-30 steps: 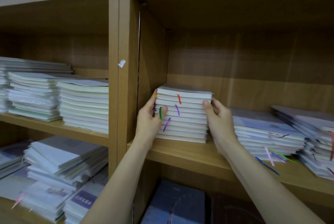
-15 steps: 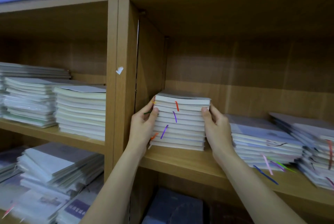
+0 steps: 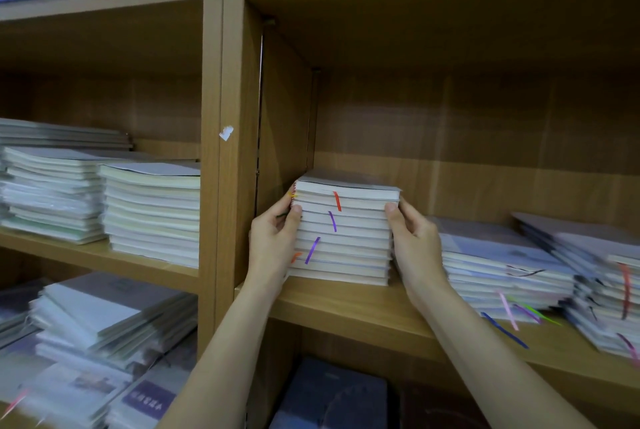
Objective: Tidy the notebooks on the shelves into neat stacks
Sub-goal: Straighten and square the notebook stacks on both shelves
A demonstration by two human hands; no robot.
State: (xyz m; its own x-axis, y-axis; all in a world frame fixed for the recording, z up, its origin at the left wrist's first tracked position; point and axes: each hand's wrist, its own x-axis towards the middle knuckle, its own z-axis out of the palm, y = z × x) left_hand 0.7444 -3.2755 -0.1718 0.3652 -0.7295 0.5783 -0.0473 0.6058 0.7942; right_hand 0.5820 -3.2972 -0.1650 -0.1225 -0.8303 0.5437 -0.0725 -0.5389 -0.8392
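A stack of several notebooks (image 3: 346, 238) with red, purple and orange ribbon markers stands at the left end of the right-hand shelf (image 3: 363, 304), close to the wooden side panel. My left hand (image 3: 273, 245) grips its left side, thumb on the page edges. My right hand (image 3: 414, 241) grips its right side, thumb near the top front corner. The stack rests on the shelf board and looks squared up.
A lower notebook pile (image 3: 498, 269) and an uneven one (image 3: 602, 290) lie to the right with loose ribbons hanging out. Left bay holds neat piles (image 3: 152, 214) and slanted ones below (image 3: 104, 335). Dark books (image 3: 332, 397) sit beneath.
The stack stays between my hands in the same spot. My left thumb has shifted slightly up the page edges. The camera has tilted up a little.
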